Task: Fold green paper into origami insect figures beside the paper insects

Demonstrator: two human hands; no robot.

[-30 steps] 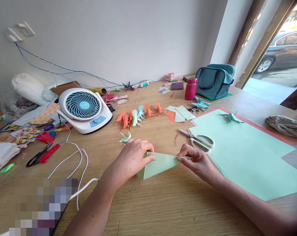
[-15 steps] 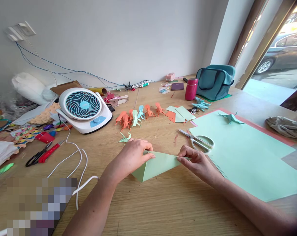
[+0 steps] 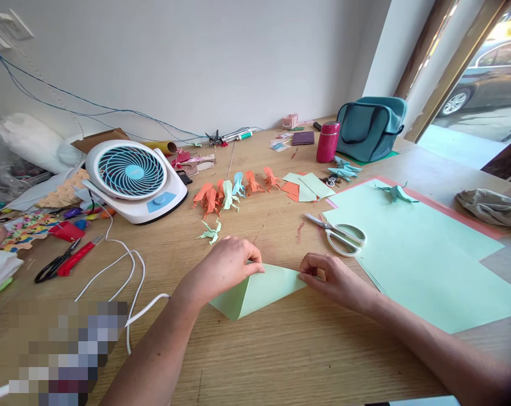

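Note:
A light green paper [image 3: 259, 290] lies folded over on the wooden table [image 3: 280, 349], its near flap lifted off the wood. My left hand [image 3: 223, 265] rests on the paper's upper left part, fingers curled and pinching the edge. My right hand [image 3: 329, 276] pinches the paper's right corner between thumb and fingers. White-handled scissors [image 3: 340, 234] lie just beyond my right hand, at the edge of a large green sheet [image 3: 411, 254].
A row of orange, green and blue folded paper figures [image 3: 232, 194] stands mid-table. A white and blue fan [image 3: 132, 180] with a white cable [image 3: 124, 270] sits left. Red and black tools [image 3: 65, 262], a red bottle [image 3: 328, 141], a teal bag [image 3: 371, 129] and grey cloth [image 3: 492, 206] lie around.
The paper's near flap has opened out and swung down to the left as my left hand shifted slightly. The view has tilted a little downward.

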